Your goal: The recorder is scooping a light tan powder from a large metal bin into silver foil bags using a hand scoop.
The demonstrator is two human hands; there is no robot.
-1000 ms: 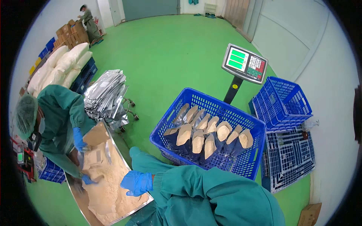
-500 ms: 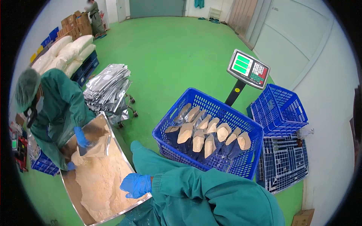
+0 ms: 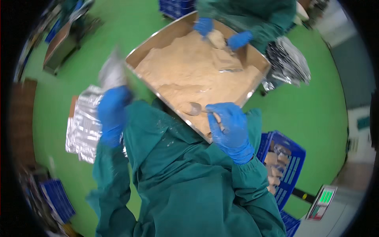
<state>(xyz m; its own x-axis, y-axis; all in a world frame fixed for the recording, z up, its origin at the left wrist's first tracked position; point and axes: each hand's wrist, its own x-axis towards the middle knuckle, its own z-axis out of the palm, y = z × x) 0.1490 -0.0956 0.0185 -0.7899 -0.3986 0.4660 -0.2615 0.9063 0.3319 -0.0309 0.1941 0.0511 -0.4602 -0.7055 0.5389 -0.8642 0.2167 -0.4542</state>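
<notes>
"Left hand (image 3: 113, 114) has entered my view, gripping a blurred silver bag (image 3: 112, 71) beside the tray (image 3: 256, 59)."
"Right hand (image 3: 232, 132)?"
"Pinching the scoop (image 3: 193, 108) by its handle; bowl on the powder (image 3: 181, 67), near rim."

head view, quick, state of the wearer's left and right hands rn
Left hand: closed on a silver pouch, blurred.
Right hand: closed on the handle of a metal scoop.
</notes>
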